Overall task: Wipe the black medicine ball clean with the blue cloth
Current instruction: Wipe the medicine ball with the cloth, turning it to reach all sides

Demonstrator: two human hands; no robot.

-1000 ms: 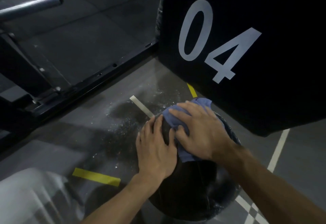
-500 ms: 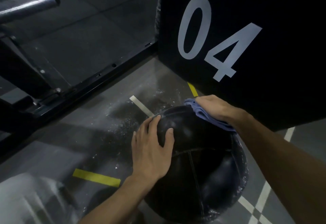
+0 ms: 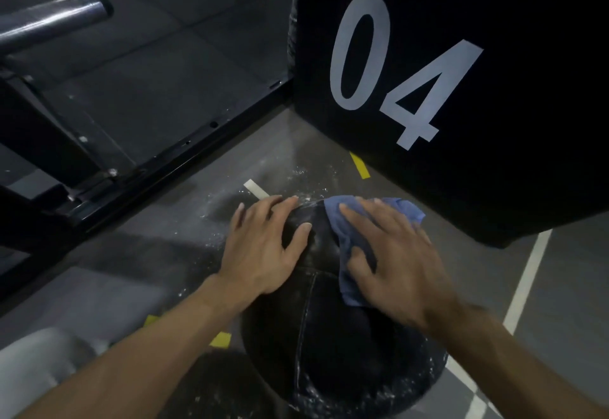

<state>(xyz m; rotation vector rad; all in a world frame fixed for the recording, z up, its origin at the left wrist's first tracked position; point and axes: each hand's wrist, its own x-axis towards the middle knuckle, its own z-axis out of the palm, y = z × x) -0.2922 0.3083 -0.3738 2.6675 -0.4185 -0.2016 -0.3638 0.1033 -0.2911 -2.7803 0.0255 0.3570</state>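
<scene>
The black medicine ball (image 3: 333, 346) rests on the grey floor at the lower middle, with white dust on its lower right side. My left hand (image 3: 263, 250) lies flat on the ball's upper left, fingers spread. My right hand (image 3: 395, 260) presses the blue cloth (image 3: 346, 237) against the ball's top right. The cloth pokes out beyond my fingertips and below my palm.
A large black box marked "04" (image 3: 461, 95) stands just behind the ball on the right. A black metal frame rail (image 3: 184, 154) runs diagonally on the left, with a steel bar (image 3: 49, 22) above it. White powder (image 3: 230, 207) and yellow tape (image 3: 361, 165) mark the floor.
My right hand has drawn the cloth from the ball's far side back over the top toward me. My left hand has slid up and further over the ball's top.
</scene>
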